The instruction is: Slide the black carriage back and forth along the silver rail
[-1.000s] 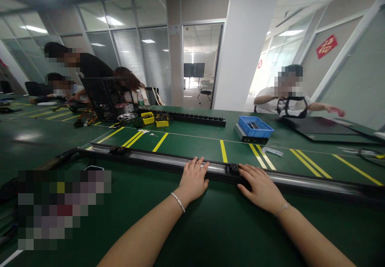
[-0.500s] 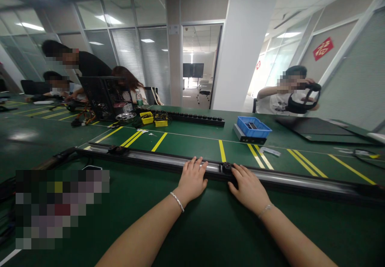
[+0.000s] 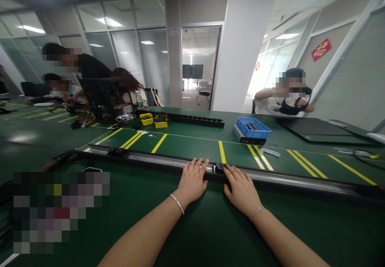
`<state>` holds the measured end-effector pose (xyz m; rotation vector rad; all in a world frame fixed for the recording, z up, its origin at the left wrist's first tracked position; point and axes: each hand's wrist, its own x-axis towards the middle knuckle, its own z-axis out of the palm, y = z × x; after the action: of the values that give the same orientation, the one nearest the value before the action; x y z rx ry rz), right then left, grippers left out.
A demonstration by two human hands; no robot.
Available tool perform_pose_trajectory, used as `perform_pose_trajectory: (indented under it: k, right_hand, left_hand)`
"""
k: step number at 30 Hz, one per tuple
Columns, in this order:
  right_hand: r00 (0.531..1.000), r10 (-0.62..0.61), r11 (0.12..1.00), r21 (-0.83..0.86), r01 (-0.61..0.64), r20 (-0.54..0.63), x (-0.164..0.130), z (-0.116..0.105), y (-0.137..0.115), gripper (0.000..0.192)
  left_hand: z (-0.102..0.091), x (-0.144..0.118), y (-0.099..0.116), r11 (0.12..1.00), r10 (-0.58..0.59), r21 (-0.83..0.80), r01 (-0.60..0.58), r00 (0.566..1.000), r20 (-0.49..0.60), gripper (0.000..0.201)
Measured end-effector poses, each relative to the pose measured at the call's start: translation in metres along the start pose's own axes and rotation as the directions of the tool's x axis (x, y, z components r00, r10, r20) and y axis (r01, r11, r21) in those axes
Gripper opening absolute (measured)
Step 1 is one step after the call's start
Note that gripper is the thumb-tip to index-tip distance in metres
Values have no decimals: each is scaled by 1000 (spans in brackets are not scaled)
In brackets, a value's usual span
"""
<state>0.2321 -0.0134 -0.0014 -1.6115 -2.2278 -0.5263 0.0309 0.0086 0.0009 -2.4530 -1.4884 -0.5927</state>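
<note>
In the head view, we saw the left hand (image 3: 192, 179) and right hand (image 3: 240, 188) lying flat with fingers spread on the long metal rail (image 3: 285, 177). The rail ran across the green counter (image 3: 192, 227), a small black clip (image 3: 219, 166) between both hands.

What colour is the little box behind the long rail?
The box is blue, seen in the head view.

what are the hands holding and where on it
Nothing is gripped. The left hand lies flat with its fingers over the long rail; the right hand rests at the rail's small black clip.
</note>
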Motion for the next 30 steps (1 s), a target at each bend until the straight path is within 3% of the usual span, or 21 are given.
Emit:
perform_pose_trajectory:
  k: [16, 30]
  right_hand:
    - [980, 101, 993, -71, -90, 171, 10, -8, -13, 56]
    - [985, 121, 983, -152, -102, 123, 10, -5, -21, 61]
  left_hand:
    - [4, -1, 0, 1000, 15, -3, -15, 999, -28, 76]
    - [-1, -1, -2, 996, 55, -65, -57, 998, -33, 72]
